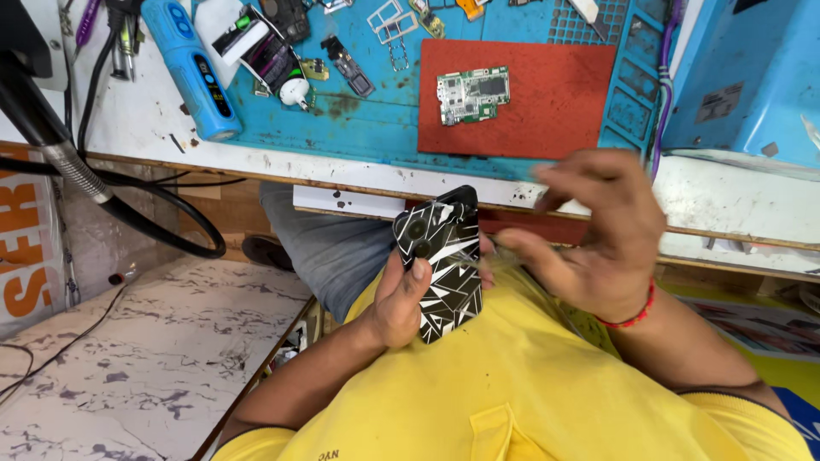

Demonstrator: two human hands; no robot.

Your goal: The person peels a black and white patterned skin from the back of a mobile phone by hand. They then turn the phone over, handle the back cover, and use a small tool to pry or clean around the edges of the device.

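Observation:
My left hand (403, 297) grips a phone (442, 260) with a black back patterned in white shards, its camera end up, held over my lap below the bench edge. My right hand (598, 235), blurred, with a red thread on the wrist, hovers beside the phone's right edge with fingers spread and curled; whether its fingertips touch the phone I cannot tell. On the bench above, a green circuit board (472, 94) lies on a red mat (547, 102).
A blue work mat (359, 119) carries small phone parts and metal frames. A blue cylindrical tool (192, 68) lies at the left. A black hose (128, 209) hangs off the bench's left side. A blue machine (752, 77) stands at right. Marble floor lies lower left.

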